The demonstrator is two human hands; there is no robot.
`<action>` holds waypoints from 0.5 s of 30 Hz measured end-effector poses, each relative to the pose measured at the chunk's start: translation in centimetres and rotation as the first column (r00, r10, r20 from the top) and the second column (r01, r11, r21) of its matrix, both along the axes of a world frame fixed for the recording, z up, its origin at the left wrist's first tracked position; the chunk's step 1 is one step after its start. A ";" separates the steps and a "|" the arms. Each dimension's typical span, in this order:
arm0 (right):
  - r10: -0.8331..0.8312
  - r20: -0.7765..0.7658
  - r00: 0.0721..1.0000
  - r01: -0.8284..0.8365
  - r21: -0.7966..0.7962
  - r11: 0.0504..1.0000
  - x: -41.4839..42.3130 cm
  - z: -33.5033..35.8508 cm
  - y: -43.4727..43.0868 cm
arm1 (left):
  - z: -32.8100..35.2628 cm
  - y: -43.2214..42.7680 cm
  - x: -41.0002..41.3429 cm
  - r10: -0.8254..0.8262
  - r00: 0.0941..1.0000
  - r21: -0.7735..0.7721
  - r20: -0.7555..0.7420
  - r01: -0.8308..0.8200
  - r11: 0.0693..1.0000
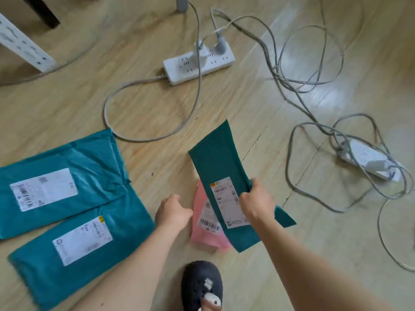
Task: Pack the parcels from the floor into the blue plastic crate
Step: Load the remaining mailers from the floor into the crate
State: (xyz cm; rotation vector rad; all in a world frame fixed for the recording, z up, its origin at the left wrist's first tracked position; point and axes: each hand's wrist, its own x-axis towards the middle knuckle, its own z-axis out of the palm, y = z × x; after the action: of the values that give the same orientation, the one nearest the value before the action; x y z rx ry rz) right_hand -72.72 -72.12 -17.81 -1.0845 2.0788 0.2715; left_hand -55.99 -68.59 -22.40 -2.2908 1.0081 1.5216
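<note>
Right hand (pixel 256 203) pinches one teal parcel (pixel 217 158); two teal parcels (pixel 89 158) lie left; left hand (pixel 173 212), fingers curled, meets one pink parcel (pixel 202 234), grip unclear.

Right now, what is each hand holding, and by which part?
The right hand grips the dark green parcel by its right edge, beside the label. The left hand meets the pink parcel at its left edge; whether it grips is unclear.

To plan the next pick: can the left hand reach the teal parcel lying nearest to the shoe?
Probably yes. The left hand is just right of that teal parcel, with only bare floor between them.
</note>
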 end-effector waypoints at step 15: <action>-0.251 0.145 0.957 0.241 0.087 0.967 -1.1 -0.2 1.8 | -1.7 -0.3 -0.2 -0.039 0.995 -0.035 -0.089 0.036 0.999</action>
State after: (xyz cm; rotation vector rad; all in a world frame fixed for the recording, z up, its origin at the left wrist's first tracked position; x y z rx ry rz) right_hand -73.78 -70.29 -18.02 -0.7702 2.0232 0.1287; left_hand -56.20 -68.88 -24.06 -2.2306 1.1013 1.6172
